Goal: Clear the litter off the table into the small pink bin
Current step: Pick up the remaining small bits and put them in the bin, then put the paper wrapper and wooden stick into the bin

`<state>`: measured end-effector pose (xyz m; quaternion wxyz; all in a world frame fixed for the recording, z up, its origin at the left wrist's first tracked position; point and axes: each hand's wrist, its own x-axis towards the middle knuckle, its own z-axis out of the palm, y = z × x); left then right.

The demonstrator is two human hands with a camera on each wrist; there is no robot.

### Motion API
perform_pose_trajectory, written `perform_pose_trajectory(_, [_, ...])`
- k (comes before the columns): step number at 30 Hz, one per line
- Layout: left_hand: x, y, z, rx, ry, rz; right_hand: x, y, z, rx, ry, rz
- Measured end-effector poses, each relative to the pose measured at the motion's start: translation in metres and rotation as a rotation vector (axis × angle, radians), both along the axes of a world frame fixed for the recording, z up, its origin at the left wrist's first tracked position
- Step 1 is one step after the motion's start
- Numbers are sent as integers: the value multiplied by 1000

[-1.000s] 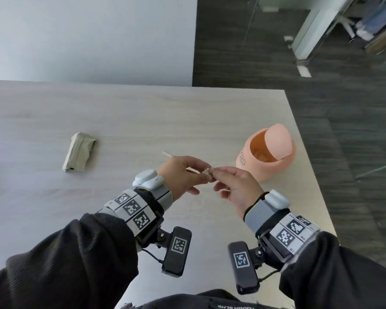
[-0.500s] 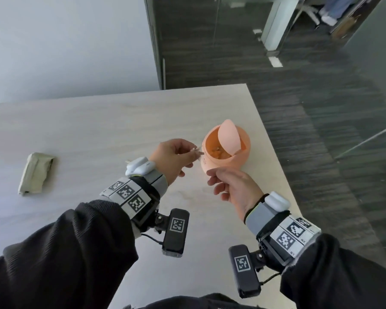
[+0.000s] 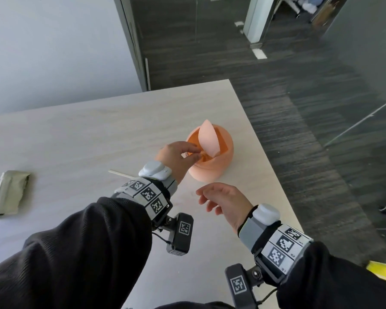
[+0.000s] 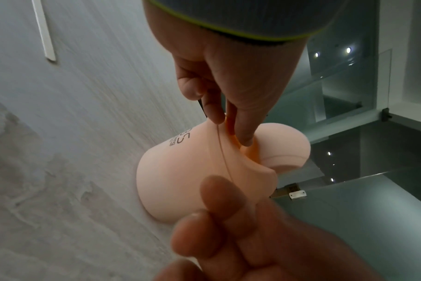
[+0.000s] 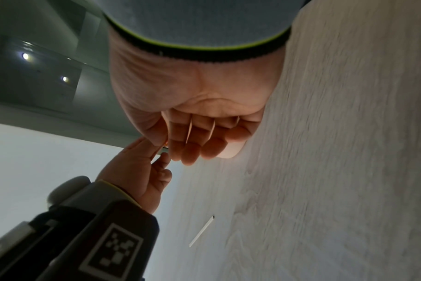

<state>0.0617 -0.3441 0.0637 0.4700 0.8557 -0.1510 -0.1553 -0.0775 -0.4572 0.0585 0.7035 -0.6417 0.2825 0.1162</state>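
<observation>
**Left hand at the bin mouth**

While the pink bin [image 3: 212, 161] sits near the table's right edge, its swing lid [image 3: 207, 139] is tipped up on edge, so I can see the orange inside. From the left wrist cam the bin [image 4: 180, 180] shows dark lettering on its side, too partial to read.

My left hand [image 3: 176, 159] is right at the bin opening, thumb & forefinger pinched together, tips over the rim. In the left wrist view the fingertips [image 4: 245, 136] press against the lid area; a thin line runs down from the pinch across the bin wall, but I can't tell what it is. Whether the pinch actually holds any litter, can't tell either: too small, hidden by the fingers.

My right hand [image 3: 223, 201] hovers over the table just in front of the bin, not touching it. Fingers loosely curled, palm down, nothing in it. Right wrist cam confirms: hand [image 5: 199, 121] slack, fingers hanging, no object.

Litter on the table [image 3: 87, 130]: a thin pale stick [image 3: 120, 174] lies flat just left of my left wrist, near the bin. It also shows in the right wrist view [image 5: 202, 232]. Well apart, far left, lies a crumpled olive-green wrapper [image 3: 9, 192].

Dark sleeves & tagged wrist rigs on both arms.
</observation>
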Motion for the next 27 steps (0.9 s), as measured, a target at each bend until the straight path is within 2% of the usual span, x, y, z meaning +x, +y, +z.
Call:
perform_pose_trajectory(2, [1,9,2,-24,-64,-17,6,7,-4,-3,13,15])
perform_pose_trajectory(5, [5,42,1,-50,-83,76,17,24,-7,-19,24,67])
perform_pose_trajectory(10, [9,141,-27,178,4,251,44,56,-20,-97,-11,148])
perform_pose_trajectory(14, [15,249,-50,287,44,452,79,100,-41,-297,-48,266])
perform_pose_trajectory(20, [29,360,-57,493,54,689,127,136,-75,-734,-153,409])
perform_pose_trajectory(24, [50,409,-62,525,144,824,150,151,-91,-915,-83,473])
perform_pose_trajectory(27, [67,425,-68,516,245,844,155,156,-98,-983,-33,502])
